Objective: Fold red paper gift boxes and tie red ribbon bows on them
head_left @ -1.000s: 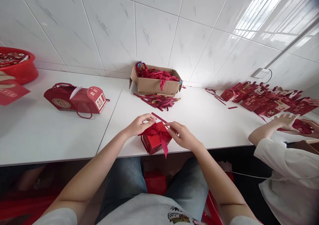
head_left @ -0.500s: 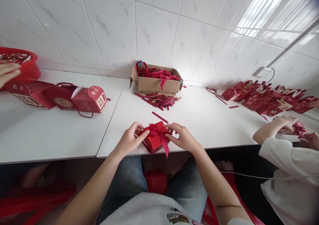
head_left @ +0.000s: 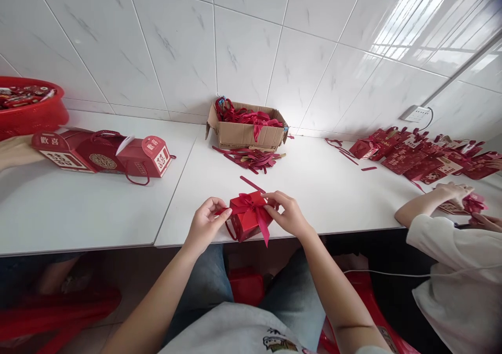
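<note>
A small red gift box (head_left: 247, 227) rests at the table's front edge, with a red ribbon bow (head_left: 253, 206) tied over its top. One ribbon tail hangs down the front of the box. My left hand (head_left: 207, 222), left of the box, pinches a ribbon end (head_left: 223, 211) between thumb and fingers, drawn out sideways. At the bow's right side, my right hand (head_left: 288, 214) has its thumb and fingers closed on the ribbon against the box; part of that grip is hidden. A thin red strip (head_left: 252, 183) lies just behind the box.
A cardboard carton (head_left: 251, 134) of red ribbons stands by the wall, a pile of strips (head_left: 257, 159) before it. Red boxes (head_left: 145, 158) and a red basin (head_left: 35, 114) are left, near another person's arm (head_left: 15, 152). Rightward, a co-worker's hand (head_left: 455, 191) works beside many finished boxes (head_left: 411, 152).
My left hand has pulled the ribbon end out to the left, away from the bow. At far left, another person's hand has moved from the basin down behind a red box, which shifted right.
</note>
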`<state>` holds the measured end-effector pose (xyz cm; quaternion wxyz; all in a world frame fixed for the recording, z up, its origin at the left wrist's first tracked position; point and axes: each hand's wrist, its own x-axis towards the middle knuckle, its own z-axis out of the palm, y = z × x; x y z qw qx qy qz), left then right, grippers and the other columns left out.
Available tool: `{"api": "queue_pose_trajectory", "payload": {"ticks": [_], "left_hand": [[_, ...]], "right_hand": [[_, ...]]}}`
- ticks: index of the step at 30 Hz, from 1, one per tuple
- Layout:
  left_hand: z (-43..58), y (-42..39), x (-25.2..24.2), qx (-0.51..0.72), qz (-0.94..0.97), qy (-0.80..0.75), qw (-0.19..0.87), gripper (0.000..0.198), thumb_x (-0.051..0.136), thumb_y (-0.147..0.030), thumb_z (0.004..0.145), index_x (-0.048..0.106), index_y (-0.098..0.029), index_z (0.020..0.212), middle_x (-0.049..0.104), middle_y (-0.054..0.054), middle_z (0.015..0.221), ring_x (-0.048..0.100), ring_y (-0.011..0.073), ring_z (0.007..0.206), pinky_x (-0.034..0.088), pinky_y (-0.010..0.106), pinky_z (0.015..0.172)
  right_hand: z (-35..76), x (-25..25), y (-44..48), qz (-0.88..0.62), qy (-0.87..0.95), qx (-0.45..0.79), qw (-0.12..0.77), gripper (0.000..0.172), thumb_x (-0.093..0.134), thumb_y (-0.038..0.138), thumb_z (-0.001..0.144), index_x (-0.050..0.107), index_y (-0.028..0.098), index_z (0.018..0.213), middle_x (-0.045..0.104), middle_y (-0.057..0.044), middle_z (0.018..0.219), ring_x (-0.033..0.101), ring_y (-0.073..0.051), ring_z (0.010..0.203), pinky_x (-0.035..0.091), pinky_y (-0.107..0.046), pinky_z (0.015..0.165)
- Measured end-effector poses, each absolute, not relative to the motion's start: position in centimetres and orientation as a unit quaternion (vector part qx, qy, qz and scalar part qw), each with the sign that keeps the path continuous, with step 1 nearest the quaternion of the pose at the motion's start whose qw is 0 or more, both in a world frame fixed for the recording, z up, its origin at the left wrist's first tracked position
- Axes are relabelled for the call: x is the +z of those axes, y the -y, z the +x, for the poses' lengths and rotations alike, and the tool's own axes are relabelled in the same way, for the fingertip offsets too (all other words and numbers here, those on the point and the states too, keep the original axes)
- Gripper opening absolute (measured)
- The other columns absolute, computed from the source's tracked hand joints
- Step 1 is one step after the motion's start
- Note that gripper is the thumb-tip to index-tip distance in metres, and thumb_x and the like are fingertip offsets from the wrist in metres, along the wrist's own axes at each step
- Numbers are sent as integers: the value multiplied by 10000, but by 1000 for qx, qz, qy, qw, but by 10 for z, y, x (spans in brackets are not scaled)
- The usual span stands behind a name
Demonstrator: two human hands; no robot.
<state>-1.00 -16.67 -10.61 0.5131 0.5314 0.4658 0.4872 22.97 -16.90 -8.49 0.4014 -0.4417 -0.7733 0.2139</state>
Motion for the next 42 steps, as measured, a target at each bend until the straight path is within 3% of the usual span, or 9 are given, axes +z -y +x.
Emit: {"api": "queue_pose_trajectory", "payload": {"ticks": [8,11,14,17,29,31,33,36,42], "left_hand": [[6,154,-112,527,411,-434,604,370,762,-391,658,535,-187,867,527,-27,805,567,126,777,466,257,717],[5,162,-120,515,384,-449,621,424,751,-413,665,504,-205,941,549,-22,816,598,154,830,494,285,737],[4,175,-127,497,397,-461,619,456,730,-425,691,466,-212,996,595,15,923,619,194,961,505,320,805],[4,186,-131,479,447,-460,599,448,692,-417,732,437,-219,1042,617,32,950,617,207,1032,495,369,899],[-25,168,-161,389,678,-537,317,189,512,-290,847,450,-226,1014,592,80,1119,573,230,1102,449,443,996],[-26,168,-164,373,685,-546,305,205,494,-286,852,457,-227,1044,587,81,1136,568,237,1108,463,434,972],[-23,169,-164,361,692,-553,291,223,493,-284,846,467,-224,1059,588,84,1144,563,247,1112,465,436,968],[-19,173,-162,357,693,-560,279,235,500,-280,835,474,-218,1060,591,91,1148,563,256,1108,464,445,969],[-26,163,-160,440,638,-542,325,286,549,-330,822,451,-220,1067,562,93,1142,562,235,1114,503,413,936]], "right_hand": [[241,-103,167,-474,705,254,462,246,512,318,917,607,257,1136,621,-72,1011,611,-175,881,545,-326,718],[250,-108,173,-443,710,296,460,545,639,416,842,456,311,1344,473,-110,1341,520,-238,1207,535,-384,904],[256,-116,177,-402,748,349,397,980,772,461,707,195,341,1491,222,-111,1558,288,-292,1428,373,-480,1118],[256,-124,178,-403,757,360,368,1055,781,443,702,118,320,1514,211,-123,1572,265,-289,1443,295,-502,1160],[300,-125,134,-553,654,333,395,1094,815,457,620,180,294,1495,351,-146,1457,459,-293,1279,456,-479,1014],[316,-129,110,-621,604,274,419,1217,831,468,569,96,253,1516,319,-180,1472,392,-335,1331,420,-513,1038],[327,-137,88,-714,508,167,452,1296,816,471,565,-9,183,1522,151,-232,1536,175,-385,1434,297,-564,1109],[335,-155,67,-781,424,117,444,1147,712,443,681,-12,134,1516,0,-241,1565,32,-400,1461,216,-572,1138],[341,-176,65,-788,440,127,410,828,571,339,745,216,171,1473,141,-189,1547,163,-375,1433,277,-553,1116]]}}
